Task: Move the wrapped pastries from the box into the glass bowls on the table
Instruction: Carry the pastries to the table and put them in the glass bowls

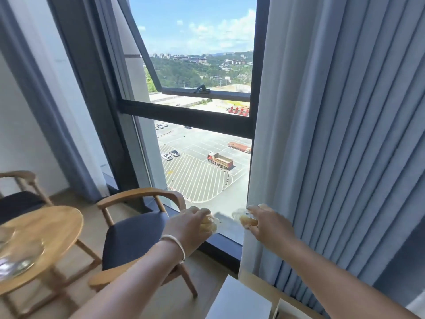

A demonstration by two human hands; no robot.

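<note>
Head view: both arms extend forward in front of a tall dark-framed window (195, 116).

The left hand (187, 224) has its fingers curled round a golden-brown pastry in clear plastic wrap (208, 224); the pastry is held in the air above the dark-cushioned wooden armchair (135, 236). A pale bangle (174, 244) sits on the left wrist.

The right hand (269, 223) pinches a second golden-brown wrapped pastry with a white label (246, 217), held in the air just beside the edge of the pleated blue-grey curtain (340, 134).

The two pastries are near each other but apart.

The round light-wood counter (53, 229) stands at lower left, well apart from both hands. Clear glass bowls (16, 261) rest on it; they are blurred, and their contents cannot be told.

A white box edge (239, 302) shows at the bottom, between the forearms. A second wooden chair (20, 192) stands at far left.
</note>
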